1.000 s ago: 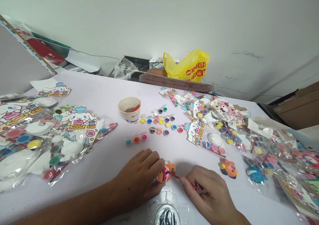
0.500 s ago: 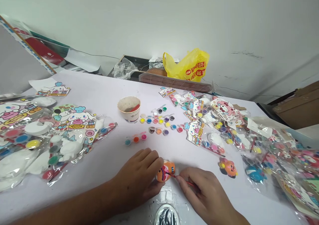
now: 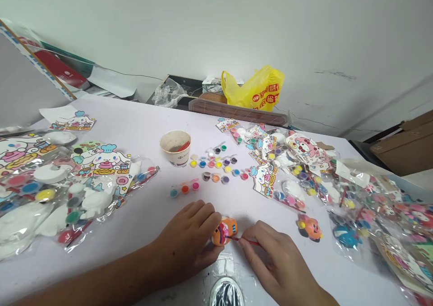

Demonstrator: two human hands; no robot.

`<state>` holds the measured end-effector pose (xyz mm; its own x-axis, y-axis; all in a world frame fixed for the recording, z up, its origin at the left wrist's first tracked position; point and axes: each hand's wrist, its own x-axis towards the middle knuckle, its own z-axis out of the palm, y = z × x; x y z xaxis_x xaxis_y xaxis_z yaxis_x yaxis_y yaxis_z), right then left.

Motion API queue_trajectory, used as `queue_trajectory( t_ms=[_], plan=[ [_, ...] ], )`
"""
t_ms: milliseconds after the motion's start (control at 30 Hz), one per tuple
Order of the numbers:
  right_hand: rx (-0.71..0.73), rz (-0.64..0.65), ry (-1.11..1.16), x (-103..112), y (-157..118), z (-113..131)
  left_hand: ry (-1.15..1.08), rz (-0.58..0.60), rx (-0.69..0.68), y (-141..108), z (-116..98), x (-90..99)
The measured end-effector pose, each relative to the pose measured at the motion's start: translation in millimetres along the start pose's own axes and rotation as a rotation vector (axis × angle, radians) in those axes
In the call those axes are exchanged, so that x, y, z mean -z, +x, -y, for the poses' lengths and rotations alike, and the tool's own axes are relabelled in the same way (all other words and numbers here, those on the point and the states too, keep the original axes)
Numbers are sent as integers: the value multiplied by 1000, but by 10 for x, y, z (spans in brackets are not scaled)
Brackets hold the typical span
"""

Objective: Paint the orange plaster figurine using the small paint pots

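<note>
My left hand (image 3: 198,234) is closed around the left end of a small orange figurine (image 3: 231,225) with pink, white and dark blue painted parts. Part of the figurine is hidden behind my fingers. In a pinch, my right hand (image 3: 274,256) holds a thin red paintbrush (image 3: 248,241). The brush's dark tip touches the figurine's painted front. Beyond my hands lie strips of small paint pots (image 3: 185,189) in several colours. Behind them stands a paper cup (image 3: 175,148) with murky water and a red handle leaning in it.
Bagged craft kits with white figures (image 3: 98,200) cover the left side, and more kits (image 3: 297,193) the right. A painted orange figurine (image 3: 309,228) lies right of my hand, near a blue one (image 3: 347,236). A yellow plastic bag (image 3: 253,89) stands behind the table's far edge.
The brush has tilted flatter, and my right hand's fingers have shifted slightly. My left hand keeps its grip on the figurine.
</note>
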<state>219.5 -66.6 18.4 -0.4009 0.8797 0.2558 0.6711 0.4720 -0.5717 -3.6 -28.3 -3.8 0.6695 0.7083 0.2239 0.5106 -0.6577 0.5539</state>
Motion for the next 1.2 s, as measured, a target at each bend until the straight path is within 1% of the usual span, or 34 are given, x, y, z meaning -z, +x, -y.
queue_trajectory(
  t_ms=[167,367,533,733,867,1033,1200],
  plan=[
    [13,-43,-3,-14,-1,-4,-6,6,-11,-22,4,-8],
    [36,-19,7,-15,6,-6,-4,-5,-4,-14,0,-4],
    [37,-47,5,-24,8,-12,1,0,-9,-11,4,-7],
    [64,-33,15,-28,12,1,11,5,-9,-8,7,-1],
    [59,-53,17,-27,8,1,13,14,-5,-4,-10,13],
    [55,-28,26,-37,11,1,24,2,-24,3,-16,13],
    [50,-31,17,-26,11,18,19,8,-13,8,-11,2]
  ],
)
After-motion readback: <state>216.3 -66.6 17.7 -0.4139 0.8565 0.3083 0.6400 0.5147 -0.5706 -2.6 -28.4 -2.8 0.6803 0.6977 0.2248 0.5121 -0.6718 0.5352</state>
